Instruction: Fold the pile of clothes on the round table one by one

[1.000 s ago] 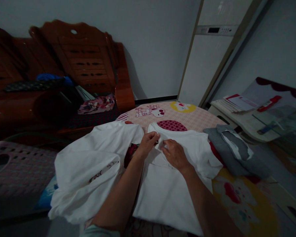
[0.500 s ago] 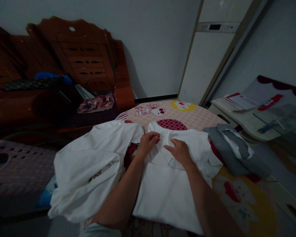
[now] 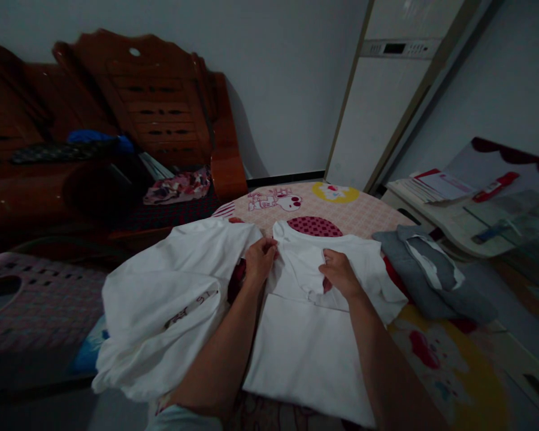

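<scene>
A white T-shirt (image 3: pixel 309 353) lies partly folded on the table in front of me, its neckline toward the far side. Near its left shoulder, my left hand (image 3: pixel 261 256) pinches the fabric at the edge. My right hand (image 3: pixel 340 272) grips the edge of a sleeve, which is folded inward over the upper part of the shirt. Left of my arm lies a second white shirt (image 3: pixel 161 299), loosely spread, with dark lettering on it. Folded grey clothing (image 3: pixel 431 275) sits to the right of the shirt.
The round table (image 3: pixel 363 209) has a pink patterned cloth. A wooden bench (image 3: pixel 157 114) with cloth items stands behind at left, beside a pink woven basket (image 3: pixel 40 299). A tall air conditioner (image 3: pixel 368 108) stands by the wall. A side cabinet (image 3: pixel 458 221) holds papers.
My right hand has closed on the sleeve edge and drawn it slightly right. My left hand has shifted a little left, to the shirt's edge.
</scene>
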The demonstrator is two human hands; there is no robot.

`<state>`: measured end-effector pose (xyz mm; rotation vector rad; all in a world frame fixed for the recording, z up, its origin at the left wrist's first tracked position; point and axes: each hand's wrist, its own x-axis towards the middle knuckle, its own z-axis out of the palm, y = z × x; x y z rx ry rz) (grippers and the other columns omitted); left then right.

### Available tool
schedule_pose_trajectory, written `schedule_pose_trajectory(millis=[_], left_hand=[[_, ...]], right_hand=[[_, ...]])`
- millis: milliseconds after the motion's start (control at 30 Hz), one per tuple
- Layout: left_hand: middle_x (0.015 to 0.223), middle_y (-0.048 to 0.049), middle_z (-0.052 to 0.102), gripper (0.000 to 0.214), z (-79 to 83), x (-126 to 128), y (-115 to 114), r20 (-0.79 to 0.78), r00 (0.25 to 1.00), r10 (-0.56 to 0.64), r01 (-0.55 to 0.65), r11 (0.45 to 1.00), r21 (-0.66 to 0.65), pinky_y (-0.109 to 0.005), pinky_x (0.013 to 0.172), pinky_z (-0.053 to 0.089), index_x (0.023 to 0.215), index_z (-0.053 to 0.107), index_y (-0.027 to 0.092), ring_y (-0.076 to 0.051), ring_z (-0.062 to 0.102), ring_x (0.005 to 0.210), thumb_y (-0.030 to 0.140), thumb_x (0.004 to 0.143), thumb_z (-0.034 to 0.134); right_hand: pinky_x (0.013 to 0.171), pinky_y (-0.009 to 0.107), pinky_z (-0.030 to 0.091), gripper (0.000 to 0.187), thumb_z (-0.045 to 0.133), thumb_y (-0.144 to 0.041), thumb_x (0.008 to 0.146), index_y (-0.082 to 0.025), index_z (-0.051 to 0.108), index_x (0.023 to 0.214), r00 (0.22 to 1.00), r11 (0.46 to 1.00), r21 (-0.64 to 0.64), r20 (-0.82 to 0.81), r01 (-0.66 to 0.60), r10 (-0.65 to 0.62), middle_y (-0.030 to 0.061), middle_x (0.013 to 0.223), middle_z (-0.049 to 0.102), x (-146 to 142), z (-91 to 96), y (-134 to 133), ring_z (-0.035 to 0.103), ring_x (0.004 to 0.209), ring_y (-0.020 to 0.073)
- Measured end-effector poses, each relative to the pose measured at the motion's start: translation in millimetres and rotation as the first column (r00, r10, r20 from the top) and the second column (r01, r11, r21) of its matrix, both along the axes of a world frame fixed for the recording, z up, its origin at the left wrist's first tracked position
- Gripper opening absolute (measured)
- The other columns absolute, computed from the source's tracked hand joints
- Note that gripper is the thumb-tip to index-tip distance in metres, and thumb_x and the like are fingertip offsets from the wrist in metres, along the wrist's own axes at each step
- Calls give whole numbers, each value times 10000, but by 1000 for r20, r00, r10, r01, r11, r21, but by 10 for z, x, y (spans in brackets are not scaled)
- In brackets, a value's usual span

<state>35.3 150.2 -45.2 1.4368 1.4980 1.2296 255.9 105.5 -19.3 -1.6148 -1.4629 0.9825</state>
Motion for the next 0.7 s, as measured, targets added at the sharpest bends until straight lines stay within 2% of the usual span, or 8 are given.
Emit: schedule_pose_trajectory(millis=[100, 167, 267, 367, 433, 533, 600, 700], left_hand=[[748, -23, 696, 186, -9, 11, -2, -42, 998, -39, 40, 999, 13, -252, 666, 526, 921, 666, 164, -147, 659, 666, 162, 779, 544], [871, -49, 722, 232, -23, 22, -4, -110, 990, -84, 87, 996, 27, -269, 750, 539, 973, 675, 165, -160, 682, 778, 130, 768, 572], [1029, -79, 718, 303, -41, 41, -15, -256, 957, -140, 151, 988, 24, -303, 850, 538, 1035, 679, 170, -182, 684, 908, 91, 754, 598], [1125, -89, 700, 351, -42, 65, -35, -400, 899, -176, 210, 977, 43, -335, 933, 518, 1076, 671, 181, -205, 666, 1009, 70, 749, 606], [1173, -86, 687, 375, -36, 83, -46, -472, 859, -199, 260, 963, 66, -354, 1004, 482, 1100, 662, 195, -218, 635, 1099, 66, 753, 605], [1202, -89, 674, 374, -39, 107, -50, -540, 816, -206, 297, 951, 85, -378, 1061, 444, 1129, 646, 198, -231, 592, 1180, 89, 773, 603], [1201, -95, 671, 369, -54, 117, -45, -565, 803, -192, 294, 951, 95, -388, 1067, 444, 1138, 637, 190, -236, 588, 1184, 102, 782, 600], [1181, -91, 677, 364, -94, 117, -31, -575, 800, -170, 282, 953, 111, -396, 1059, 456, 1128, 636, 193, -235, 599, 1164, 102, 778, 602]], right_hand=[[405, 229, 416, 489, 498, -186, 601, -161, 682, 1054, 999, 999, -31, -5, -39, 39, -60, 456, 542, 65, 31, -19, 537, 400, 157], [456, 256, 465, 534, 542, -164, 585, -150, 698, 1095, 992, 1000, -8, 127, -15, 16, -26, 493, 596, 130, 19, -19, 574, 435, 174], [515, 287, 498, 443, 608, -172, 607, -152, 728, 1034, 958, 1000, -13, 286, -5, 8, 26, 585, 666, 206, -39, 4, 604, 474, 187], [605, 311, 519, 361, 664, -281, 706, -150, 715, 1039, 922, 999, 34, 387, -21, 6, 60, 678, 703, 213, -87, 36, 662, 594, 216], [693, 326, 520, 411, 670, -377, 773, -142, 683, 1110, 874, 995, 95, 484, 4, -50, 86, 765, 724, 163, -89, 45, 692, 726, 239], [778, 332, 492, 527, 644, -468, 837, -130, 602, 1239, 753, 992, 124, 652, 11, -90, 132, 917, 732, 31, -61, 21, 688, 888, 262], [796, 313, 467, 486, 616, -452, 874, -133, 590, 1241, 678, 994, 106, 732, -24, -62, 142, 970, 724, -51, -50, 3, 673, 938, 256], [757, 277, 427, 258, 516, -303, 937, -146, 650, 1091, 625, 995, 101, 778, -19, -66, 118, 913, 716, -76, -75, 19, 659, 871, 215]])
